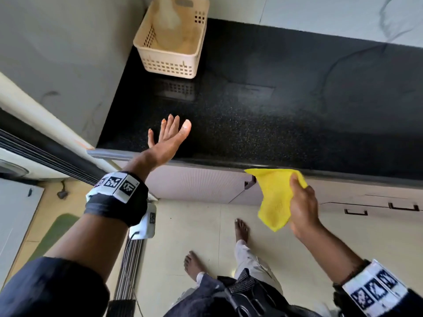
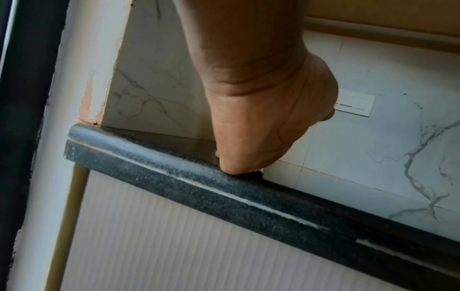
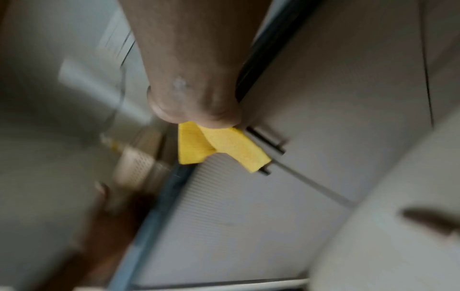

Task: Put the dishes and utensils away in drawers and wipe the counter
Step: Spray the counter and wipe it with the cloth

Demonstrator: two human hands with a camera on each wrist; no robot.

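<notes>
While the left hand (image 1: pixel 168 139) lies flat, fingers spread, on the counter (image 1: pixel 274 124), the right hand (image 1: pixel 302 207) grips a cloth (image 1: pixel 274 197) just below its near edge; a basket (image 1: pixel 174 56) stands far left.

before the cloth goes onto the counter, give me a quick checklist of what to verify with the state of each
1. Yellow cloth gripped in the right hand: ok.
2. Cloth on the black counter: not ok, it hangs in front of the counter edge, over the floor.
3. Left hand out of the wiping path: not ok, it is open with spread fingers over the counter's left end.
4. Dishes and utensils off the counter: ok in the part shown.
5. Beige basket moved aside: not ok, it stands in the back left corner.
6. Drawers below shut: ok for those in view.
</notes>
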